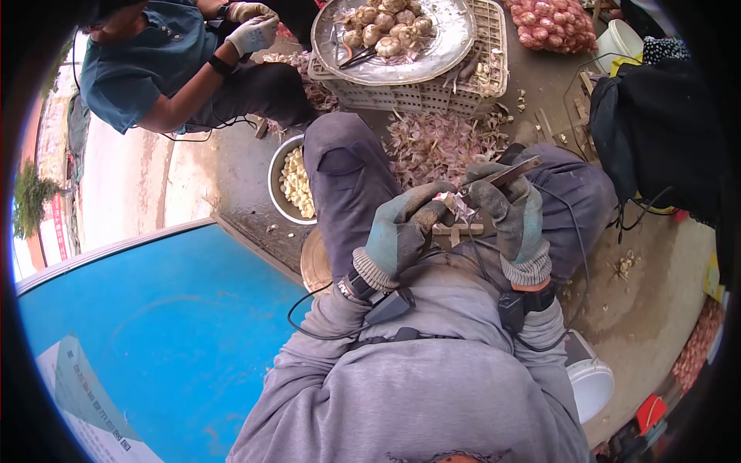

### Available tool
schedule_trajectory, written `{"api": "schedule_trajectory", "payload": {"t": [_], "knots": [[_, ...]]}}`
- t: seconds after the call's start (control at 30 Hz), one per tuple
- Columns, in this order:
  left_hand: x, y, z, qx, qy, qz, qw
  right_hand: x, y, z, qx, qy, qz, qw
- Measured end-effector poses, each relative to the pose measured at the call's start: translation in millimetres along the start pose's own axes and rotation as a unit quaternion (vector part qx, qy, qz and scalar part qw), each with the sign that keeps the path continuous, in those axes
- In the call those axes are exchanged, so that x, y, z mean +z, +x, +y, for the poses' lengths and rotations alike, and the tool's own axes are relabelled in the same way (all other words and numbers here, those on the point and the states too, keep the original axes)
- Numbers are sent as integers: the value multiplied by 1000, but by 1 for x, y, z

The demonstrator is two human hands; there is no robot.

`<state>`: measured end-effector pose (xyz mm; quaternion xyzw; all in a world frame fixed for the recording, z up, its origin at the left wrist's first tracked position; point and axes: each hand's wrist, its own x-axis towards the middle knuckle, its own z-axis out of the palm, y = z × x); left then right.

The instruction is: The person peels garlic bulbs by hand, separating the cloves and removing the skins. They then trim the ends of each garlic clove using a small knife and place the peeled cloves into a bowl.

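Observation:
Both my hands wear grey-and-teal work gloves, dirty at the fingers, and are raised over my lap. My left hand (403, 230) pinches a garlic piece with loose pinkish-white skin (457, 205). A small knife (515, 171) is gripped in my right hand (508, 214), its blade pointing up and right, away from the garlic. The fingertips of the two hands nearly meet at the garlic. Beyond my knees, a round metal tray (328, 37) bears several garlic bulbs (390, 27) and orange-handled cutters (347, 52).
The tray rests on a plastic crate (417, 96), with garlic skins (440, 147) heaped below. Left of my knee stands a bowl (275, 193) of peeled cloves (296, 184). A gloved co-worker (127, 73) sits at upper left. A blue panel (177, 324) lies left; a garlic sack (552, 23) stands back right.

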<state>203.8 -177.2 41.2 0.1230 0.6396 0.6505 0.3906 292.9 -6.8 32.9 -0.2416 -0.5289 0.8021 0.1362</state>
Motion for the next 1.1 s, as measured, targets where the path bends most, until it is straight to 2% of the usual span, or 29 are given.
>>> {"api": "schedule_trajectory", "payload": {"t": [0.03, 0.07, 0.13, 0.2, 0.3, 0.37, 0.47, 0.53, 0.57, 0.67, 0.73, 0.83, 0.93, 1.0, 1.03, 1.1], "knots": [[1, -1, 2, -44, -26, 3, 999, 2, 0, 0, -19, -28, -16, 999], [0, 0, -3, -47, -26, 3, 999, 4, 0, 2, 2, 3, -20, 1000], [-6, 3, -12, 51, 96, -19, 994, 5, -1, -2, 9, -13, -34, 999], [-7, 0, -9, 69, 121, -24, 990, 5, -2, -2, 16, -29, -49, 998], [-13, 2, -11, 119, 163, -48, 978, 0, -3, 0, 62, 32, -62, 996], [-18, 3, -13, 147, 179, -65, 971, -6, -2, 3, 101, 124, -79, 984], [-20, 3, -11, 166, 192, -85, 963, -6, -4, 6, 90, 71, -70, 991], [-18, 2, -6, 109, 173, -99, 974, -4, -6, 4, 65, 26, -69, 995], [-18, 2, -6, 108, 172, -99, 974, -4, -6, 4, 40, -19, -69, 997], [-19, 2, -7, 151, 180, -109, 966, -10, -5, 9, 38, 7, -73, 997], [-17, 0, -12, -39, 29, -115, 992, -9, -5, 9, 50, 18, -72, 996], [-21, -1, -10, -8, -10, -141, 990, -5, -5, 4, 71, 30, -65, 995], [-20, 0, -7, 19, 20, -147, 989, -7, -4, 1, 75, 19, -67, 995], [-19, 1, -8, 16, 58, -144, 988, -9, -2, 1, 69, 6, -74, 995], [-18, 2, -7, 12, 98, -141, 985, -12, -2, 0, 104, 35, -80, 991], [-18, 4, -5, -18, 61, -131, 989, -15, -1, -1, 138, 63, -86, 985]]}}
